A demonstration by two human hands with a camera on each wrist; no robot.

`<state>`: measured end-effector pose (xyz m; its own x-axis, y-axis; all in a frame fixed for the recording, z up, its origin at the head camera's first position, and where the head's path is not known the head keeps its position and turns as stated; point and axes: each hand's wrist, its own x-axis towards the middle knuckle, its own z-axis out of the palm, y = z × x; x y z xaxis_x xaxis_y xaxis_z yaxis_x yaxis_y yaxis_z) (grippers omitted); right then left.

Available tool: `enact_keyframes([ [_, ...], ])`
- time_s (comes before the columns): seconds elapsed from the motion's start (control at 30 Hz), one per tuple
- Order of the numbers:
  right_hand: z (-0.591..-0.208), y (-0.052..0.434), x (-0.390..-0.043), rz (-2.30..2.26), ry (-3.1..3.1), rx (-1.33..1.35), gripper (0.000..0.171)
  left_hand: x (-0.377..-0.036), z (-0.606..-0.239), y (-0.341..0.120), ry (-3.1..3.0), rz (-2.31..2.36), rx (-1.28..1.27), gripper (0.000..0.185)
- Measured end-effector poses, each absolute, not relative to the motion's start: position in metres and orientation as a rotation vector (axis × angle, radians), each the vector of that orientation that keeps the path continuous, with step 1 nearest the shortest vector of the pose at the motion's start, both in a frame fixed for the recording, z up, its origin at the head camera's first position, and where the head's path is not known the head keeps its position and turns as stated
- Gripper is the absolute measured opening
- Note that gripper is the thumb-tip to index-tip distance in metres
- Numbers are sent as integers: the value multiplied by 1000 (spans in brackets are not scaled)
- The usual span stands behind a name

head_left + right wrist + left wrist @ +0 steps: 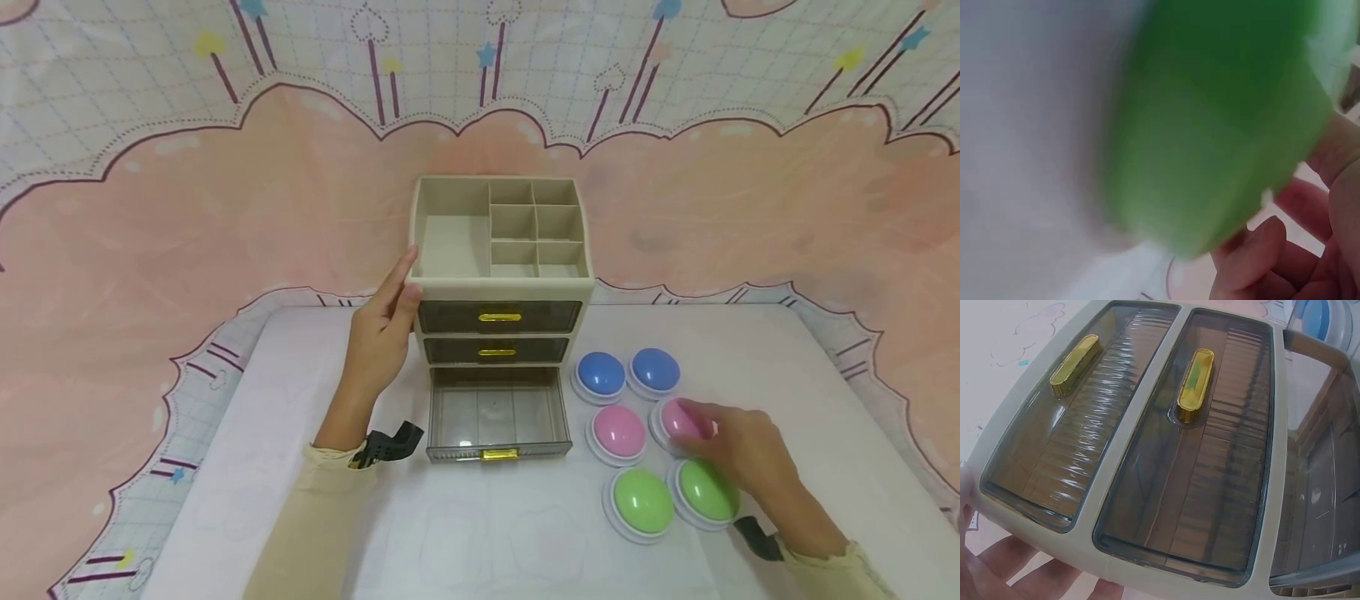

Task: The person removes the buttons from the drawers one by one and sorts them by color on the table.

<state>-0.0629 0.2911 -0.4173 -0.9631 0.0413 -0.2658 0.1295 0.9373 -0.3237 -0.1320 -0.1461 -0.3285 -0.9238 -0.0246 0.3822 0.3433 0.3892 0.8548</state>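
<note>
A cream desktop organizer with dark see-through drawers stands at the middle back of the table. Its bottom drawer is pulled out and has nothing inside. My left hand holds the organizer's left side, thumb at the front edge; in the left wrist view its fingers reach along the side. At the right, my right hand grips a pink dome-topped button with a white base, thumb and fingers on either side. A green dome button fills much of the right wrist view, blurred.
Beside the held button sits another pink button. Two blue buttons lie behind, and two green ones in front. The organizer's top has several compartments. A patterned cloth hangs behind the white table.
</note>
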Motion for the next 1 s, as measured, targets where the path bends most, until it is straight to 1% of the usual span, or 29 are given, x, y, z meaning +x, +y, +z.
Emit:
enact_keyframes([
  [0.2,-418,286,-66,-466,2839,35,68,-129,-326,-146,-2299,-1570,-279,47],
  [0.5,-417,286,-67,-355,2813,43,73,-128,-325,-147,-2297,-1573,-254,46],
  [0.73,-413,290,-66,-366,2773,95,78,-130,-325,-145,-2282,-1589,-292,47],
  [0.9,-405,285,-63,-368,2815,81,76,-130,-326,-145,-2300,-1571,-283,47],
  [1.0,-398,275,-60,-406,2886,25,70,-129,-325,-146,-2301,-1574,-286,47],
])
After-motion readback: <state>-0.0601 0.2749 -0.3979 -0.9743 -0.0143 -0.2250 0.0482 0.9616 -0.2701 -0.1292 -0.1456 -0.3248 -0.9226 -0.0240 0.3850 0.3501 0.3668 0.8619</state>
